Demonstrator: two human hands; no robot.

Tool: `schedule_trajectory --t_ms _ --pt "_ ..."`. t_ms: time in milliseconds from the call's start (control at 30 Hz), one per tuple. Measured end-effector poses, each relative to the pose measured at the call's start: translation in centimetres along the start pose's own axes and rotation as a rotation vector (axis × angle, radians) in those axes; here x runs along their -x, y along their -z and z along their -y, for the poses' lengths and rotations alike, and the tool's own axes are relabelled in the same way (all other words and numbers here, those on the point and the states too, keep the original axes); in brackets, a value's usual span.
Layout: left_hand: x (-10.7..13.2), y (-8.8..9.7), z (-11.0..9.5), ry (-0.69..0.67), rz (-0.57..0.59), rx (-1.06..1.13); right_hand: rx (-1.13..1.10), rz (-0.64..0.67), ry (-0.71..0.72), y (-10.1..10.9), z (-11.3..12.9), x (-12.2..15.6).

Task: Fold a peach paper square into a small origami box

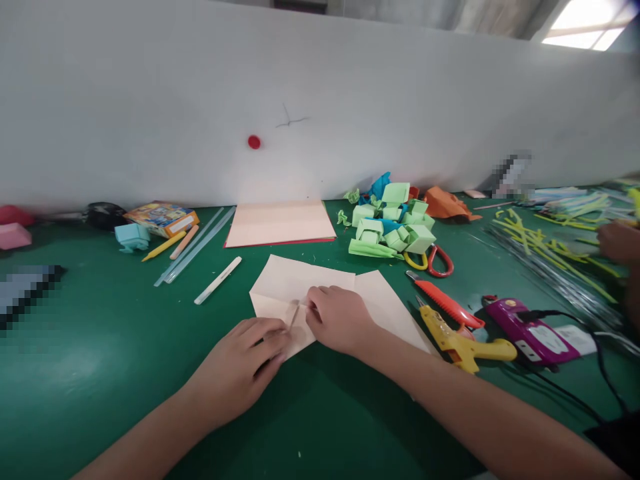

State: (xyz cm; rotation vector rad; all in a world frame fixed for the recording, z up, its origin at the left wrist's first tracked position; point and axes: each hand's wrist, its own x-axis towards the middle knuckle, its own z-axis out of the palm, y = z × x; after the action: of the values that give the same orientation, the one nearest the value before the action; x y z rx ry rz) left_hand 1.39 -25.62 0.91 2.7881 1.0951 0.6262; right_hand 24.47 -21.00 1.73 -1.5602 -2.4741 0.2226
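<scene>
A pale peach sheet of paper (310, 273), creased and partly folded, lies on the green table in front of me. My left hand (245, 367) is at its near left edge, the fingers bent and closed on the paper. Just to the right, my right hand (343, 320) has its fingers curled in and pinched on a raised fold. A thin dark gap or crease shows between the two hands. The fingertips of my right hand are partly hidden, and its forearm covers some of the paper's right part.
Behind the paper lie flat peach sheets (280, 223) and folded green paper pieces (395, 223). To the right are a red cutter (450, 303), a yellow glue gun (455, 340) and a purple power strip (533, 330) with cords. Another person's hand (620, 240) is at far right.
</scene>
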Motion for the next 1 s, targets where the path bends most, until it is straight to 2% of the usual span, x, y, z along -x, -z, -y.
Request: schedule_trajectory --t_ms 133,333,633,1000 --pt "-0.12 -0.08 0.02 -0.075 -0.045 -0.012 -0.002 -0.003 0.009 -0.2 -0.13 -0.08" --pt "-0.28 0.16 0.15 -0.17 -0.048 0.009 0.0 -0.032 0.015 -0.35 0.1 0.05" --pt "-0.34 0.64 0.08 -0.202 0.011 -0.01 -0.019 -0.069 0.011 -0.49 0.01 0.04" --pt "-0.01 0.89 0.02 -0.178 0.064 -0.018 -0.08 -0.101 0.01 -0.97 -0.41 0.0"
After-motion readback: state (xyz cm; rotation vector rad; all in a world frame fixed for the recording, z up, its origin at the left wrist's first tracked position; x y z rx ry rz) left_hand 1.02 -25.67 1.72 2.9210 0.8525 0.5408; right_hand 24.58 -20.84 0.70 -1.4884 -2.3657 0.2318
